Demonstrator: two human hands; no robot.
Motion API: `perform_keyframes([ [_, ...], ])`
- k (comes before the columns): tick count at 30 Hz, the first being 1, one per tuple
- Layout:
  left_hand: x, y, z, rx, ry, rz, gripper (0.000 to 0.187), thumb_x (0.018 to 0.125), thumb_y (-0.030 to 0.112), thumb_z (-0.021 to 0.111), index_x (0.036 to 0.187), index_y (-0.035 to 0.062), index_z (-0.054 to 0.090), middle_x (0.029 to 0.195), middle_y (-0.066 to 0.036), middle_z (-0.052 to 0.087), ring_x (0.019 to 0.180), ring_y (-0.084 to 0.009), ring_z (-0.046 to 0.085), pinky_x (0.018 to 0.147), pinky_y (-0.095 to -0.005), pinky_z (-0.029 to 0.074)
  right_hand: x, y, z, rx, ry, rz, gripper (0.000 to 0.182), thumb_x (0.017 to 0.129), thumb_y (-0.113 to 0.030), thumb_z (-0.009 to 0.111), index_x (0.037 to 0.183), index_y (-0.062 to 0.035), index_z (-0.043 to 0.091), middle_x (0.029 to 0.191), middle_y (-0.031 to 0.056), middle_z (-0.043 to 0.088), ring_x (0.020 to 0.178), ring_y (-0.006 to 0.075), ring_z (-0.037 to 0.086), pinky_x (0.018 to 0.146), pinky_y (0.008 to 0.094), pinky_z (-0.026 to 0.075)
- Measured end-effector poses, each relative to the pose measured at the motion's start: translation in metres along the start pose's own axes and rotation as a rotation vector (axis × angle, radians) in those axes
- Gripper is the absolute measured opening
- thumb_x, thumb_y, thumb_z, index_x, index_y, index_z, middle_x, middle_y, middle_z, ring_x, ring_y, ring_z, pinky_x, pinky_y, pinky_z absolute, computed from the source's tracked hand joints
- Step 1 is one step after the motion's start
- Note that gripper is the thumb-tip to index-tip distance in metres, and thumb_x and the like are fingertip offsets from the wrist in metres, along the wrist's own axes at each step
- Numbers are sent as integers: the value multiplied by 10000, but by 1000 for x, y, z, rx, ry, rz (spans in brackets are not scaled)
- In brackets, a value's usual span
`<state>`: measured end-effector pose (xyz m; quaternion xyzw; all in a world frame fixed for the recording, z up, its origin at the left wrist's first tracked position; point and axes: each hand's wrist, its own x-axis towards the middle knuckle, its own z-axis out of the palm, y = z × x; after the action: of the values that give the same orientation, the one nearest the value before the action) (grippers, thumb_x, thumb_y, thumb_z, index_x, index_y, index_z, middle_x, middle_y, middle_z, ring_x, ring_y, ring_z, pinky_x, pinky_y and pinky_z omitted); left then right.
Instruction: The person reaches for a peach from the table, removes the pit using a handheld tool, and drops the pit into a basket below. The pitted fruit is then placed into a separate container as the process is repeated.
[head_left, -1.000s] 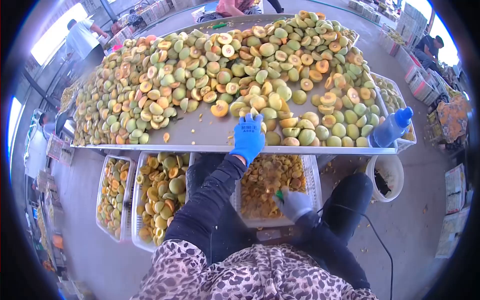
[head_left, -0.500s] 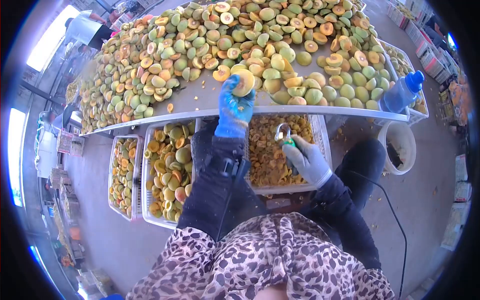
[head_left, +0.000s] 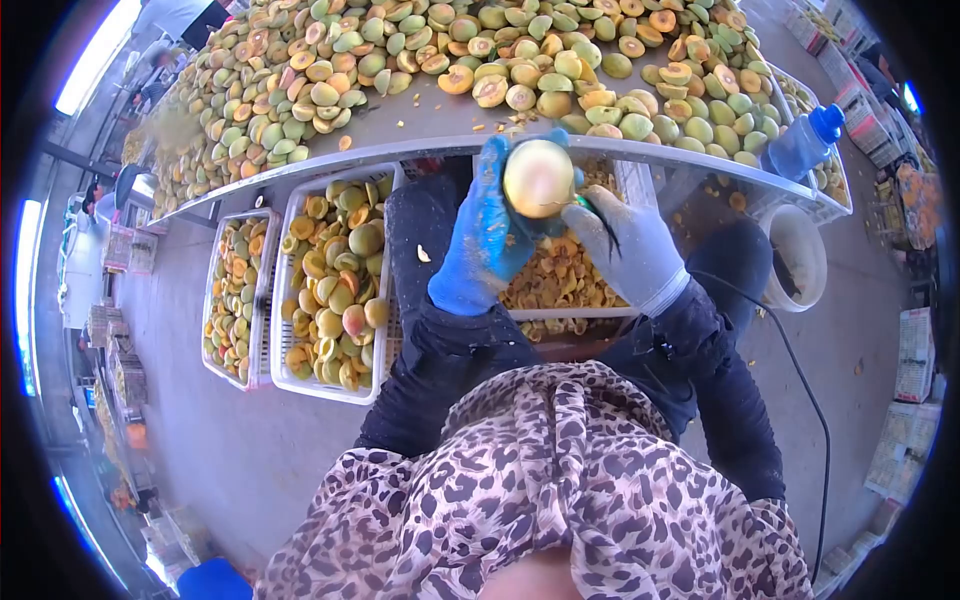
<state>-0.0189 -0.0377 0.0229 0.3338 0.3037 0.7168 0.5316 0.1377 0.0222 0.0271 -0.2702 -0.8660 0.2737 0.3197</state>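
Observation:
My left hand [head_left: 478,245], in a blue glove, is closed round a pale yellow-green peach half [head_left: 538,180], raised over the near edge of the table. My right hand [head_left: 635,250], in a pale grey glove, meets the fruit from the right. Its fingers wrap a pitting tool with a green handle [head_left: 588,206]; the metal loop is hidden behind the fruit and fingers. Below both hands stands a white crate [head_left: 640,185] of orange-brown fruit scraps [head_left: 560,280].
Halved peaches [head_left: 330,70] are heaped across the metal table [head_left: 400,120]. Two white crates of halves stand lower left, one nearer [head_left: 283,375], one farther [head_left: 212,350]. At right are a blue bottle [head_left: 800,145], a white bucket [head_left: 808,265] and a black cable [head_left: 800,400].
My left hand has drawn the peach half down and right from the table heap. My right hand has risen to meet it, bringing the tool's loop out of sight behind the fruit.

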Motion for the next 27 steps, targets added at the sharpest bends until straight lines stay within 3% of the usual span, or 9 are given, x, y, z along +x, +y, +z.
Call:
perform_keyframes([
  [3,-11,0,13,519,80,200,317,879,30,505,1192,-21,497,1067,-136,627,932,-223,620,856,-264,479,-2,-12,3,-13,18,-27,320,926,-333,525,887,-18,565,610,207,590,549,376,591,497,456,455],
  [11,-5,-7,-18,380,88,101,394,978,290,458,1209,-29,474,1049,-139,626,911,-180,607,868,-309,475,-12,-23,3,-161,-133,109,329,929,-355,510,893,-35,575,601,200,592,558,379,598,523,472,472],
  [13,-3,6,-20,508,-92,-267,488,973,380,446,1241,-27,443,1071,-145,613,919,-188,607,880,-335,477,-16,-17,-5,-110,-385,157,310,928,-273,537,989,27,586,653,250,575,627,396,600,543,419,456],
  [14,-9,5,-6,652,-56,-65,336,976,332,443,1009,20,563,890,-73,623,812,-135,595,742,-253,492,-19,-12,-2,-45,-354,175,350,937,-360,500,897,-26,598,665,226,605,641,373,625,559,455,473],
  [15,-6,-3,-8,651,-53,-63,336,976,332,443,1009,20,563,890,-73,623,812,-135,595,742,-253,492,-19,-12,1,-46,-357,173,350,937,-360,500,897,-26,598,665,226,605,641,373,625,559,455,473],
  [17,3,-20,-15,624,-92,587,353,977,338,433,1026,16,571,907,-91,629,813,-143,601,744,-253,497,-18,-18,8,408,-238,345,370,953,-338,484,918,5,617,659,192,614,640,303,648,575,387,469],
  [19,-13,-23,16,406,274,446,593,979,472,303,1008,-48,585,939,-173,631,821,-234,630,761,-325,523,-19,-28,14,506,-292,417,384,961,-330,472,920,24,615,649,149,605,633,251,632,582,352,459],
  [23,-12,-17,-14,661,251,337,543,977,423,331,985,-59,582,813,-183,643,707,-283,632,667,-388,544,-13,-34,3,626,-460,507,451,974,-352,444,856,55,598,597,28,531,520,117,524,505,269,428],
  [27,-5,-5,-5,238,-30,257,535,973,424,362,999,-68,570,811,-197,645,680,-311,644,643,-398,552,-7,-30,-17,711,-705,592,512,955,-458,439,814,16,573,543,-4,462,376,71,416,355,235,348],
])
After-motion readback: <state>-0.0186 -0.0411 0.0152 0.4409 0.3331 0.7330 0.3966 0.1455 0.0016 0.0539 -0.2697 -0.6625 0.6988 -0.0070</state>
